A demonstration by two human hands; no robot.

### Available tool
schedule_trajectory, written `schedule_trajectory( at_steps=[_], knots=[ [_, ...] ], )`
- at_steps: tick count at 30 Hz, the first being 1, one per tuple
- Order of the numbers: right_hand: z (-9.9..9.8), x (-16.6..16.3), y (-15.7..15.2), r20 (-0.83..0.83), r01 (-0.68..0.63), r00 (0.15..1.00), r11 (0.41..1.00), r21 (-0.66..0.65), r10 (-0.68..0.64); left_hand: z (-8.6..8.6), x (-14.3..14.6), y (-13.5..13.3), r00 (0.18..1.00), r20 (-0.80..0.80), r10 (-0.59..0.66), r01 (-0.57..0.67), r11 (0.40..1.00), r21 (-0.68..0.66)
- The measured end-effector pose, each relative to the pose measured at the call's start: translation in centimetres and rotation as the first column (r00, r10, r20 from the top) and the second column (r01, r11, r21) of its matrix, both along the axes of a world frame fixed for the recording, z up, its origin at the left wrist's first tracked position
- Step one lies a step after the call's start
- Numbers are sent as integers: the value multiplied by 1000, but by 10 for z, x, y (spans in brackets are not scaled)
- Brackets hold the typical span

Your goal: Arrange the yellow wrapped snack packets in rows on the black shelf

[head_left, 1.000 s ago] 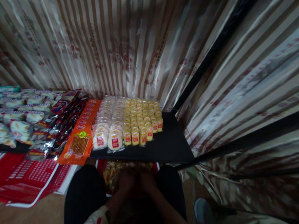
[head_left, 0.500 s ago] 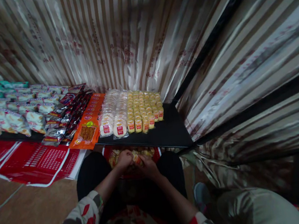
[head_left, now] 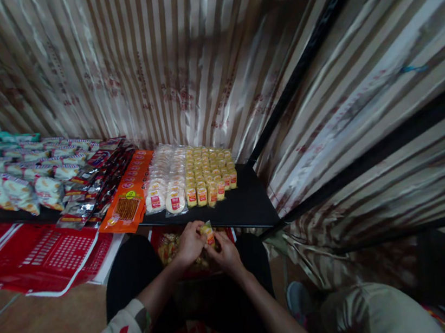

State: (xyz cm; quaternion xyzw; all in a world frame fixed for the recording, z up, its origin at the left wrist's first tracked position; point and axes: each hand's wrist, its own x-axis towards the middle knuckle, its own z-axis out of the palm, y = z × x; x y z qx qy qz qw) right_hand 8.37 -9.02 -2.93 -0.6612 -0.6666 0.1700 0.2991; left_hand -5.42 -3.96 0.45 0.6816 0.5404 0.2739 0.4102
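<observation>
Both hands meet just below the front edge of a black shelf. My left hand and my right hand are closed together on a small yellow snack packet with a red label. Under them, between my knees, sits a red container holding more yellow packets. On the shelf above stand rows of the same yellow packets, with round white packets to their left.
Orange snack bags, dark foil packs and white-green bags fill the shelf leftward. Red perforated trays lie on the floor at left. Striped curtain hangs behind and to the right. A grey shoe is at lower right.
My hands rose out of the red container and lifted a yellow packet towards the shelf edge. The view steadied and shifted slightly.
</observation>
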Motion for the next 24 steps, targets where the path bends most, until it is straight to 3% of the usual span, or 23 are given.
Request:
schedule_trajectory(
  at_steps=[6, 12, 18, 24],
  knots=[
    [9, 15, 3, -128, 83, 989, 995, 51, -76, 24, 25, 6, 1000, 2, -9, 9, 999, 47],
    [12, 44, 25, -327, 309, 908, 945, 104, -261, 39, 67, 15, 997, 66, -28, 17, 987, 157],
    [24, 85, 64, -345, 421, 867, 898, 125, -359, 35, 111, 22, 983, 161, -86, 43, 967, 251],
    [24, 104, 102, -247, 437, 883, 891, 127, -398, 29, 132, 37, 984, 162, -81, 61, 990, 127]
  ],
)
